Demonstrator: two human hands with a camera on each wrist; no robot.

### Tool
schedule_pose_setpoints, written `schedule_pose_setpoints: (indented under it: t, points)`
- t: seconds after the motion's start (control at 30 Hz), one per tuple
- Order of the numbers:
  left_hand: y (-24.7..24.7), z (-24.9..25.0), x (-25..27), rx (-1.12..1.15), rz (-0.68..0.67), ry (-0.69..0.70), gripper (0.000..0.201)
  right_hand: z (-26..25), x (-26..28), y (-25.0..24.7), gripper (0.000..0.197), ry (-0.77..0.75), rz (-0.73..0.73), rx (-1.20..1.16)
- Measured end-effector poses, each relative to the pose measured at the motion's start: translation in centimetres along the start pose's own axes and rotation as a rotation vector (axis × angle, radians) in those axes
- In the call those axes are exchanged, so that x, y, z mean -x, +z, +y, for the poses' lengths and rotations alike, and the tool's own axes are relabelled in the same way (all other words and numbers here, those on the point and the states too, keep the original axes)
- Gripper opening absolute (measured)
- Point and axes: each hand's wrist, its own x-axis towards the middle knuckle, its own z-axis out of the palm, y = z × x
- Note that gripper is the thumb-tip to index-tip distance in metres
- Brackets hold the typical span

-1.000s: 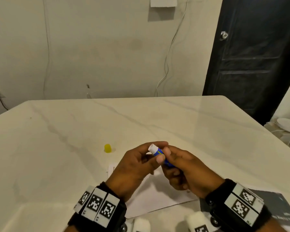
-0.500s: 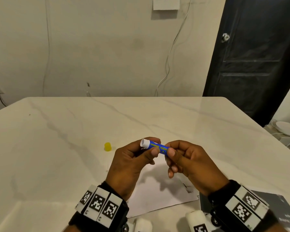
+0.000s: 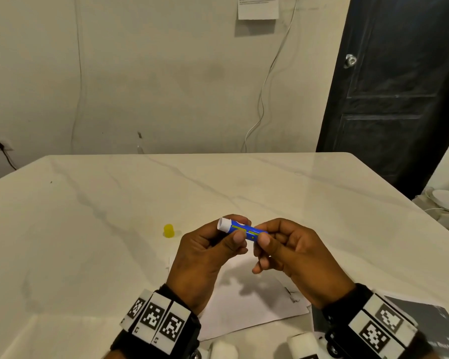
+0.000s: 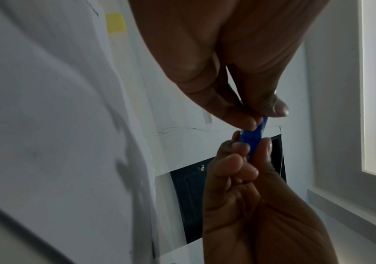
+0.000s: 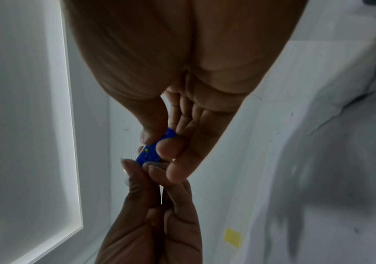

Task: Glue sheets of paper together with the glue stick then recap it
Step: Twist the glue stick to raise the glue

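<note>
both hands pinch the glue stick, now levelled — cap (left of them) still off, paper below unglued.

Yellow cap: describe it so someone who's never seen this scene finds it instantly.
Start at the white marble table and find the two hands holding a blue glue stick over the paper sheets. Just left of the left hand, apart from it, the yellow cap stands alone on bare tabletop. It is the only yellow, stubby thing there.
</note>
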Motion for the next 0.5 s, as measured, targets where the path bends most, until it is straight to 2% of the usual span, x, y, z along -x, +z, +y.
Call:
schedule_pose_setpoints:
  t: [0.23,0.3,0.4,0.5]
  points:
    - [0.31,0.16,0.19,0.014,-0.048,0.023,0.022,-0.85,0.48,0.62,0.058,0.134,-0.014,0.099]
    - [0.17,0.11,0.07,0.019,-0.035,0.021,0.024,-0.72,0.42,0.69,0.053,0.091,-0.034,0.026]
    - [-0.13,0.02,-0.13,0.039,-0.017,0.009,0.032,-0.49,0.22,0.69,0.031,-0.016,-0.012,0.026]
    - [-0.14,0.05,-0.1,0.052,-0.021,-0.002,0.033,-0.6,0.34,0.54,0.025,-0.04,0.004,0.061]
